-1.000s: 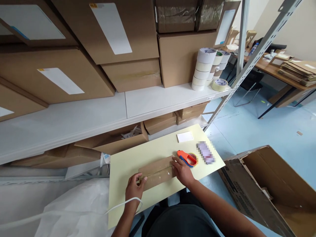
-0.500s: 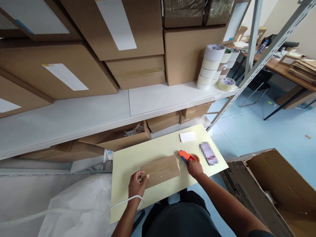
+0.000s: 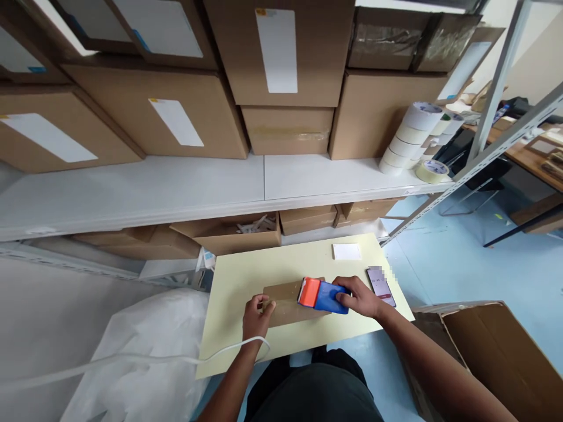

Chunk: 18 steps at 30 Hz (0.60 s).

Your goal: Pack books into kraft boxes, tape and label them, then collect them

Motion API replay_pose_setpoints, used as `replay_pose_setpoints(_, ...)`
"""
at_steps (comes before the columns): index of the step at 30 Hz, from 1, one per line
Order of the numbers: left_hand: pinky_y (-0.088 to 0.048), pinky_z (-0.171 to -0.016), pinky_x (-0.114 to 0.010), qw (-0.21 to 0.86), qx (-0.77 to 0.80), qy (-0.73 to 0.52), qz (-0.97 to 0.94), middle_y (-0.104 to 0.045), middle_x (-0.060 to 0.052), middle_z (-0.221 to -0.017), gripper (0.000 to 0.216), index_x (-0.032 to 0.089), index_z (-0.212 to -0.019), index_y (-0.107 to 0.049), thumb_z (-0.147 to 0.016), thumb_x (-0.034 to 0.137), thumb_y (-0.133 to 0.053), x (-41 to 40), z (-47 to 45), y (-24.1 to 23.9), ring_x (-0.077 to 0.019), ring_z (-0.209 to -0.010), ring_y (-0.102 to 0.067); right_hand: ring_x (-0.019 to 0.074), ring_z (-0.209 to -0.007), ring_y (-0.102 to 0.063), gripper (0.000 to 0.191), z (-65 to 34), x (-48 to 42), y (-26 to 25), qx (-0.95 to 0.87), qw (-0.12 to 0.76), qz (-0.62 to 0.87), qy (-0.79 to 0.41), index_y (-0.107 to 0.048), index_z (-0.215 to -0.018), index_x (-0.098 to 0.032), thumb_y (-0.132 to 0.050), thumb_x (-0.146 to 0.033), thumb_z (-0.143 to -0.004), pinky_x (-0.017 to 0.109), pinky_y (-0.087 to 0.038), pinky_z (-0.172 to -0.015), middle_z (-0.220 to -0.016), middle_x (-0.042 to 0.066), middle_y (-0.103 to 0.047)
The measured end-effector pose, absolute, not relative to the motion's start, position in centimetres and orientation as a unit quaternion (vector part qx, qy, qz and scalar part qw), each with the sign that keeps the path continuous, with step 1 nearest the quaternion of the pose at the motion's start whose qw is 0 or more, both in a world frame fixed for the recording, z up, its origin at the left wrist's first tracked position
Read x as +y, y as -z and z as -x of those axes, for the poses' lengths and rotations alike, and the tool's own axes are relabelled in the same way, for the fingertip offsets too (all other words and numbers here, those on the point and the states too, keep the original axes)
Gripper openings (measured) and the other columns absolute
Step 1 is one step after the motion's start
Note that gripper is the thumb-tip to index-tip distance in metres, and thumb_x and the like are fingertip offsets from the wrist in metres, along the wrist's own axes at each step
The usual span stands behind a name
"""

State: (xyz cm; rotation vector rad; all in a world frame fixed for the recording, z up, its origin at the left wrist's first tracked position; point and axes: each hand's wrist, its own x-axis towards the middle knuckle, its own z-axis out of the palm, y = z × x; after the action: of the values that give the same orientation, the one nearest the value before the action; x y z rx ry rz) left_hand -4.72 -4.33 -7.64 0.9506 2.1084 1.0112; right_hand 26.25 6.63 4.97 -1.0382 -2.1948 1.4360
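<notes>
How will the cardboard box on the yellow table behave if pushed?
The cardboard box will likely slide rather than tip, lying low and flat. Its straight edges suggest it's fairly stiff. The left hand at its end would probably resist a leftward push.

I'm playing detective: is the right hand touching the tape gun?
Touching: the head view shows the right hand gripping the tape gun by its blue end.

Matt cardboard box (image 3: 288,310) with glossy tape strip (image 3: 284,302), smooth, apparently plastic tape dispenser (image 3: 328,296), matt tabletop (image 3: 250,269)
</notes>
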Motion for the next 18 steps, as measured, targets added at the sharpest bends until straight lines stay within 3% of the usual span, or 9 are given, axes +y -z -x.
replay_pose_setpoints(9,-0.057,-0.079,-0.037,0.316,0.775,-0.386,-0.388,-0.066,-0.008,-0.106,0.032,0.022,-0.095,-0.069,-0.074,0.046,-0.065,-4.9,4.9,7.6,-0.0228,-0.090,-0.068,0.0141,-0.066,-0.056,0.015,-22.3,9.1,-2.7,-0.820,0.031,0.347,-0.453,-0.067,-0.083,-0.016,-0.056,-0.027,-0.084,0.024,-0.041,-0.061,-0.073,-0.001,-0.065)
replay_pose_setpoints(15,-0.057,-0.075,-0.035,0.326,0.770,-0.395,-0.380,-0.066,-0.008,-0.107,0.028,0.022,-0.096,-0.069,-0.076,0.041,-0.066,-4.9,4.7,7.0,-0.0222,-0.090,-0.068,0.0132,-0.062,-0.054,0.015,-20.7,8.7,-3.3,-0.847,0.000,0.323,-0.423,-0.067,-0.082,-0.017,-0.057,-0.029,-0.083,0.023,-0.039,-0.058,-0.069,-0.001,-0.063)
replay_pose_setpoints(18,-0.058,-0.082,-0.039,0.299,0.775,-0.393,-0.394,-0.066,-0.008,-0.105,0.024,0.022,-0.093,-0.071,-0.076,0.038,-0.066,-5.2,4.8,6.1,-0.0240,-0.092,-0.067,0.0130,-0.061,-0.054,0.016,-20.2,8.6,-3.2,-0.849,-0.007,0.324,-0.416,-0.067,-0.083,-0.017,-0.056,-0.028,-0.084,0.023,-0.039,-0.058,-0.069,-0.001,-0.063)
